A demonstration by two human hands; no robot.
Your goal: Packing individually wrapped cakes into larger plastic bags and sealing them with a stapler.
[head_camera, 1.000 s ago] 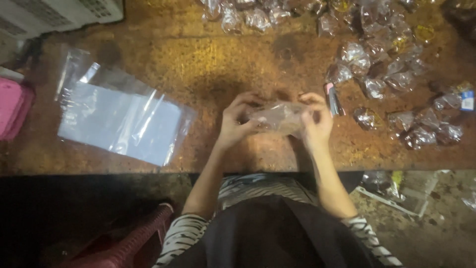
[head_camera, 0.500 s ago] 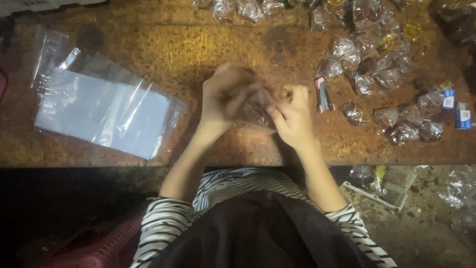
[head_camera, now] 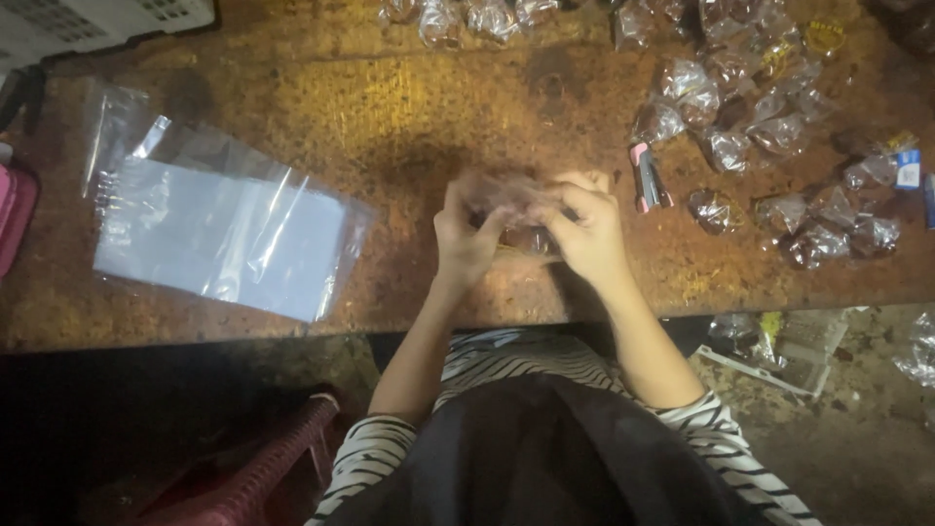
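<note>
My left hand (head_camera: 466,239) and my right hand (head_camera: 587,229) are together over the front middle of a worn brown table (head_camera: 390,117). Both grip a small clear plastic packet (head_camera: 513,200) with something brownish inside; the fingers hide most of it. A flat pile of large clear plastic bags (head_camera: 219,229) lies to the left of my hands. To the right, touching nothing, lies a small dark and pink lighter-like object (head_camera: 647,177).
Several small filled clear packets (head_camera: 779,136) are scattered over the table's right and far side. A white crate (head_camera: 97,19) stands at the far left corner. A pink object (head_camera: 15,209) sits at the left edge, a red stool (head_camera: 263,468) below the table.
The view shifted, so the table contents slid in frame. My hands stayed together on the packet, fingers working and folding over it more tightly than a second ago.
</note>
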